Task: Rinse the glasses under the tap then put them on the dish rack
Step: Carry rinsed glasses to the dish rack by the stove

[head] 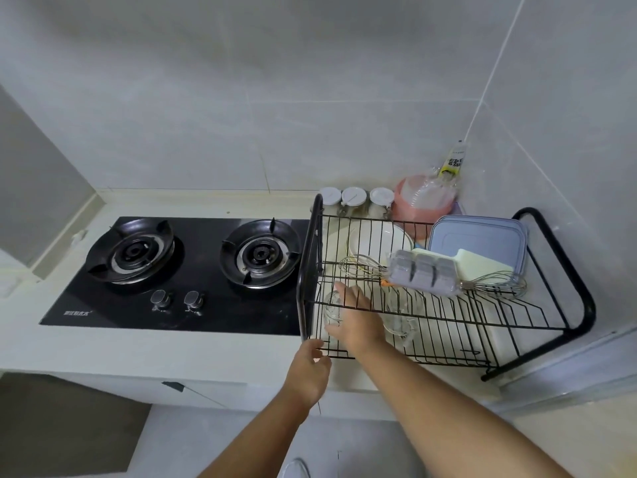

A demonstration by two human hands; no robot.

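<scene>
Gripping glass (pixel 331 308), right hand (pixel 358 320); second glass (pixel 400 317) beside; left hand (pixel 308 374) at rack (pixel 304 284), grip unclear

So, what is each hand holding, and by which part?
Right hand grips a glass round its side. Left hand is at the dish rack's front corner; whether it grips cannot be told.

both bare arms stretched forward, coming in from the bottom edge; left hand (pixel 310 370) sits lower and nearer, back of hand up, fingers loosely bent, can't really tell if they pinch anything; right hand (pixel 360 322) reaches further, thumb on top, fingers curled underneath, wrapped round a glass (pixel 331 307)
</scene>
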